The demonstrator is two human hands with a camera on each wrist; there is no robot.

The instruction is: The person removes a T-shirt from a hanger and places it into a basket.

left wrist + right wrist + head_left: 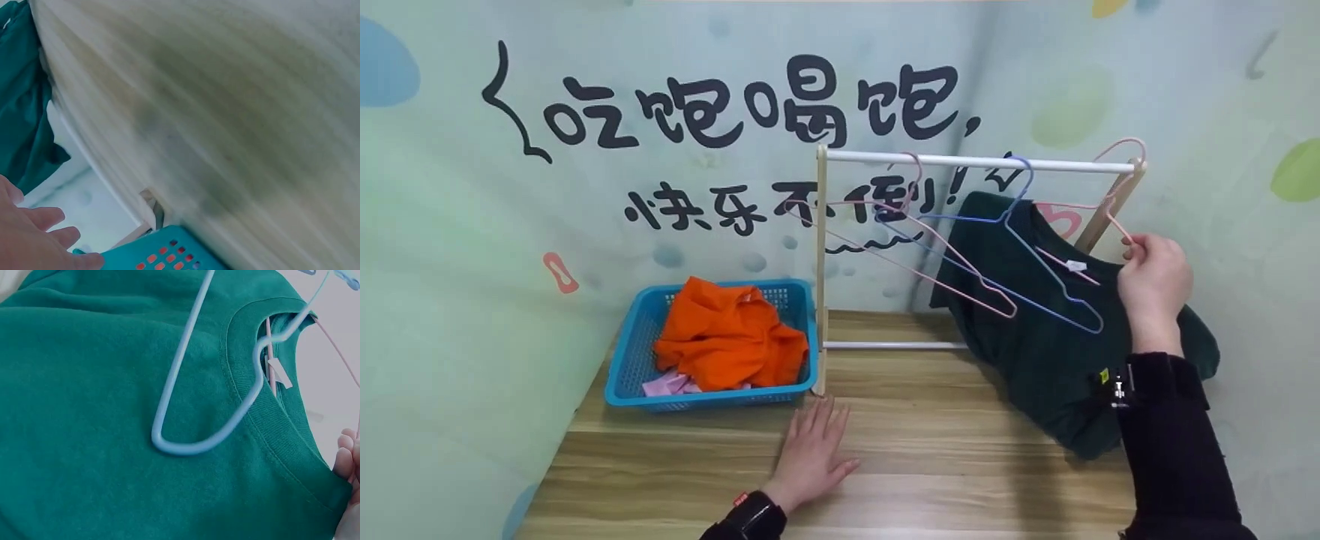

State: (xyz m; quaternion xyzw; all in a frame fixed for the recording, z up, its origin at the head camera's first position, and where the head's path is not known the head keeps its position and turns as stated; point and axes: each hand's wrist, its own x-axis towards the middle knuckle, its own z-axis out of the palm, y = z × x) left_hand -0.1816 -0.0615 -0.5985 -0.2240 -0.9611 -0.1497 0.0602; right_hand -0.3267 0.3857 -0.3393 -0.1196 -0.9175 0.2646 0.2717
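Observation:
My right hand [1156,281] pinches the right arm of a pink wire hanger [1119,225] whose hook is over the rack's right end. A dark green shirt [1050,375] hangs there, its collar around part of that hanger, and a white label shows inside the neck. In front of the shirt is a blue hanger [1006,219], also seen close up in the right wrist view. Another pink hanger [904,212] hangs to its left. My left hand [810,454] rests on the wooden table [945,465], fingers straight, near the rack's left foot.
The rack [930,160] has a white top bar and wooden posts. Left of it stands a blue mesh basket [619,375] holding an orange garment [727,337] and a light purple cloth [666,384]. A printed wall sheet [697,45] hangs behind.

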